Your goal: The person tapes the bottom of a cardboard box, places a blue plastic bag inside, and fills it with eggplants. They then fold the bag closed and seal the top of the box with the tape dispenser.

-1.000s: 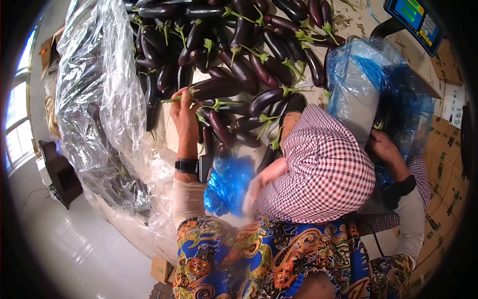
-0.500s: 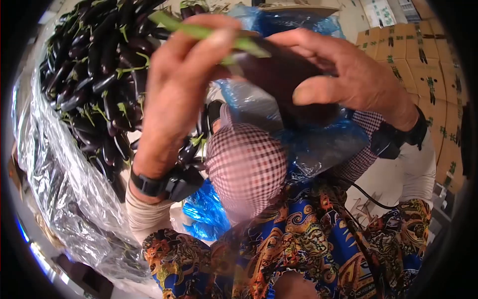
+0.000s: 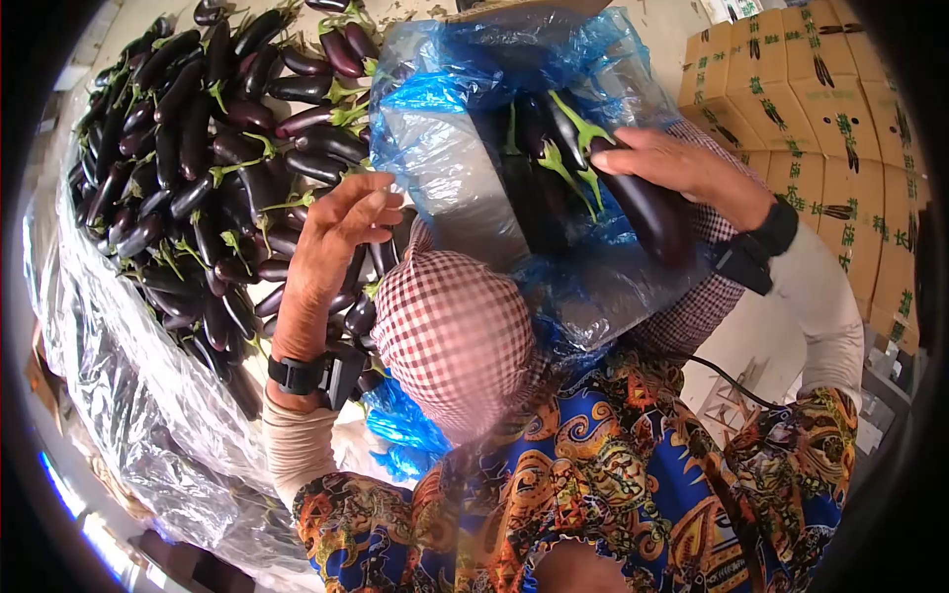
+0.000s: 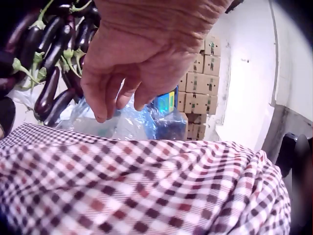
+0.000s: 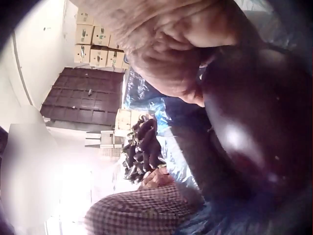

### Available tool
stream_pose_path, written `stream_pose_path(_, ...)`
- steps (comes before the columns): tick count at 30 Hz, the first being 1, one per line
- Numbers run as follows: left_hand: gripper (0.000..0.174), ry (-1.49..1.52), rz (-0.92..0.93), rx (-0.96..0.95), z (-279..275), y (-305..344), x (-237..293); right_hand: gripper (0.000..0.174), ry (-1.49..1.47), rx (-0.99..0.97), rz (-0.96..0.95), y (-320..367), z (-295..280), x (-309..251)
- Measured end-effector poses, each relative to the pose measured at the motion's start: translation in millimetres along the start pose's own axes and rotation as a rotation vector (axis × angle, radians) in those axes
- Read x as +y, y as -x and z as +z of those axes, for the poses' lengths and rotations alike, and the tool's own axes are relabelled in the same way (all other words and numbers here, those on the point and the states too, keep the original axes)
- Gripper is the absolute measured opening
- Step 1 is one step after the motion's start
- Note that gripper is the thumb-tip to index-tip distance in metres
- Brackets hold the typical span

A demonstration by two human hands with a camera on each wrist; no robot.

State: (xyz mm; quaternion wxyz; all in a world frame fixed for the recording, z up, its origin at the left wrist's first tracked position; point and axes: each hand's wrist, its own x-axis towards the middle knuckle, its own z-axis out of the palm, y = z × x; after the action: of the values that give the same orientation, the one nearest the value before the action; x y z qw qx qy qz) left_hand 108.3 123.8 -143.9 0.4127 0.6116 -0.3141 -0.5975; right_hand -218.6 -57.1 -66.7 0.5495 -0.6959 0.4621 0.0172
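My right hand (image 3: 682, 163) grips a dark purple eggplant (image 3: 643, 203) with a green stem and holds it inside the blue plastic-lined box (image 3: 465, 148), beside other eggplants (image 3: 529, 183) standing there. In the right wrist view the eggplant (image 5: 254, 132) fills the frame under my fingers (image 5: 161, 58). My left hand (image 3: 341, 222) hovers empty with loosely bent fingers between the box and the eggplant pile (image 3: 208, 168). In the left wrist view that hand (image 4: 142, 58) hangs above a checked cloth (image 4: 137, 186).
A checked hat (image 3: 455, 331) sits below the hands. Clear plastic sheeting (image 3: 129, 395) lines the pile's left edge. Stacked cardboard cartons (image 3: 830, 119) stand at the right. Crumpled blue plastic (image 3: 400, 425) lies below the pile.
Both hands held the eggplant close to the camera half a second ago. Now my right hand alone has carried it into the blue-lined box, and my left hand has let go and moved back toward the pile.
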Motion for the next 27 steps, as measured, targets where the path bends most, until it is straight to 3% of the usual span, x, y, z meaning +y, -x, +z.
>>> stream_pose_path(2,0.039,0.037,-0.026,0.035,-4,2,-22,0.07,0.455,-0.17,0.243,-46,-4,1)
stream_pose_path(5,0.039,0.099,-0.047,0.107,-1,8,-47,0.071,0.706,-0.055,0.233,-74,13,21)
stream_pose_path(6,0.039,0.107,-0.058,0.104,-1,11,-54,0.062,0.759,-0.038,0.129,-78,18,41)
stream_pose_path(9,0.038,0.16,-0.067,0.11,-4,16,-87,0.057,1.022,-0.065,-0.093,-61,38,55)
stream_pose_path(11,0.038,0.158,0.06,0.112,-4,26,-93,0.058,1.032,-0.06,0.028,-60,40,35)
stream_pose_path(13,0.037,0.191,-0.097,0.153,-7,33,-110,0.059,1.155,0.013,0.121,-58,46,32)
stream_pose_path(15,0.037,0.199,-0.129,0.169,-9,34,-130,0.056,1.327,0.053,-0.142,-47,53,16)
stream_pose_path(19,0.034,0.107,-0.098,0.204,-13,37,-150,0.056,1.368,0.012,-0.384,-52,49,28)
stream_pose_path(21,0.034,0.162,-0.144,0.209,-16,34,-151,0.053,1.338,-0.09,-0.227,-51,44,22)
stream_pose_path(23,0.033,0.189,-0.112,0.267,-21,31,-150,0.054,1.333,-0.077,-0.234,-49,41,20)
stream_pose_path(25,0.032,0.02,-0.113,0.326,-36,22,-157,0.054,1.323,-0.073,-0.227,-44,45,17)
stream_pose_path(27,0.03,0.01,-0.007,0.569,-50,9,-155,0.057,1.27,-0.095,-0.167,-41,42,12)
